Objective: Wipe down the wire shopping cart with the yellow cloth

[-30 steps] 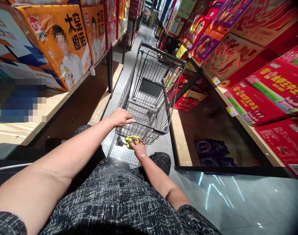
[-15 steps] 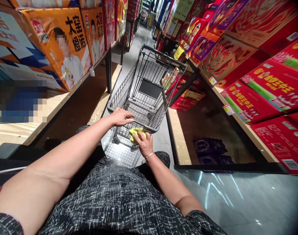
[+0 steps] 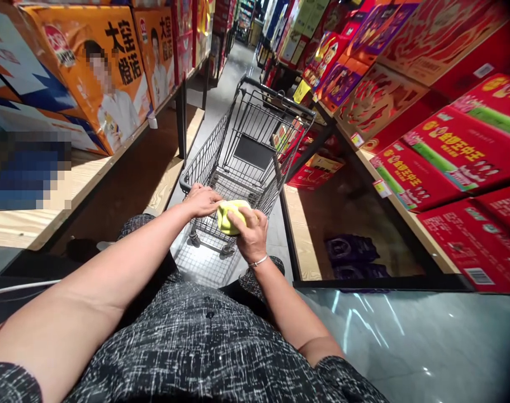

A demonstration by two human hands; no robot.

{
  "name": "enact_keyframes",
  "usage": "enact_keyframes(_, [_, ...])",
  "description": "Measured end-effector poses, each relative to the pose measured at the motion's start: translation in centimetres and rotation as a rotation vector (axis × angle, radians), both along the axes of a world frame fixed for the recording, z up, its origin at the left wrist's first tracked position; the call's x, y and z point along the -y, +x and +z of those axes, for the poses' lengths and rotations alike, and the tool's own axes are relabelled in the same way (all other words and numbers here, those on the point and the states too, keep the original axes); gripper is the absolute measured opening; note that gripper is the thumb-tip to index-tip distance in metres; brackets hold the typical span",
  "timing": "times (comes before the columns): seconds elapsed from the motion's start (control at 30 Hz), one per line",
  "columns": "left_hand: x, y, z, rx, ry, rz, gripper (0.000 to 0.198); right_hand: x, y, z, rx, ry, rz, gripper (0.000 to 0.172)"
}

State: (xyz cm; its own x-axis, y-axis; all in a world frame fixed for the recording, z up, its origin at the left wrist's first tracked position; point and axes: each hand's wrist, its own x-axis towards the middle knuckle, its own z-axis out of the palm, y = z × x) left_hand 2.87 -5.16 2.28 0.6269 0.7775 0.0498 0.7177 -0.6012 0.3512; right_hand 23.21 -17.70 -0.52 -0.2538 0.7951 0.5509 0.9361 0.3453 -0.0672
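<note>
A grey wire shopping cart (image 3: 255,152) stands in the aisle before me, its near rim towards my body. My left hand (image 3: 201,200) grips this rim near its left corner, fingertips pointing right and close to the cloth. In my right hand (image 3: 253,232) is a bunched yellow cloth (image 3: 228,216), held between thumb and fingers at the near rim, just right of my left hand. The cloth hides part of the rim. A thin bracelet circles my right wrist.
Orange drink boxes (image 3: 87,73) fill the wooden shelf (image 3: 91,184) on the left. Red cartons (image 3: 456,145) are stacked on the right shelf, with purple packs (image 3: 351,249) below. Shelving flanks the cart closely on both sides. Grey tiled floor (image 3: 406,347) lies at lower right.
My right hand has raised the cloth up and slightly left, close to my left hand's fingertips. My left hand has shifted slightly left. The whole view has moved a little.
</note>
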Motion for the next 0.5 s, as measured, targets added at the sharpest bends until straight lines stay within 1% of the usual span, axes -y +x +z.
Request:
enact_keyframes(0.07, [-0.1, -0.2, -0.1, 0.001, 0.007, -0.014, 0.046, -0.3, 1.0, 1.2, 0.034, 0.03, -0.027, 0.048])
enact_keyframes(0.17, [-0.3, -0.7, -0.3, 0.018, 0.004, -0.004, 0.044, 0.1, 3.6, 1.2, 0.048, 0.044, -0.052, 0.051])
enact_keyframes(0.23, [-0.5, -1.1, -0.3, 0.031, -0.001, 0.017, 0.044, 0.6, 5.9, 1.1, 0.009, 0.042, -0.087, 0.057])
enact_keyframes(0.33, [-0.7, -1.5, -0.2, 0.033, -0.009, 0.05, 0.045, 1.2, 8.8, 1.6, -0.084, 0.016, -0.153, 0.07])
enact_keyframes(0.4, [-0.4, -1.3, 0.1, 0.047, -0.001, 0.074, 0.041, 1.3, 9.5, 2.0, -0.166, 0.047, -0.169, 0.075])
enact_keyframes(0.43, [-0.2, -1.1, 0.2, 0.068, 0.012, 0.082, 0.038, 1.3, 9.2, 1.9, -0.205, 0.074, -0.155, 0.075])
enact_keyframes(0.5, [0.5, -0.3, 0.5, 0.127, 0.038, 0.066, 0.039, 1.1, 7.9, 1.0, -0.25, 0.124, -0.081, 0.069])
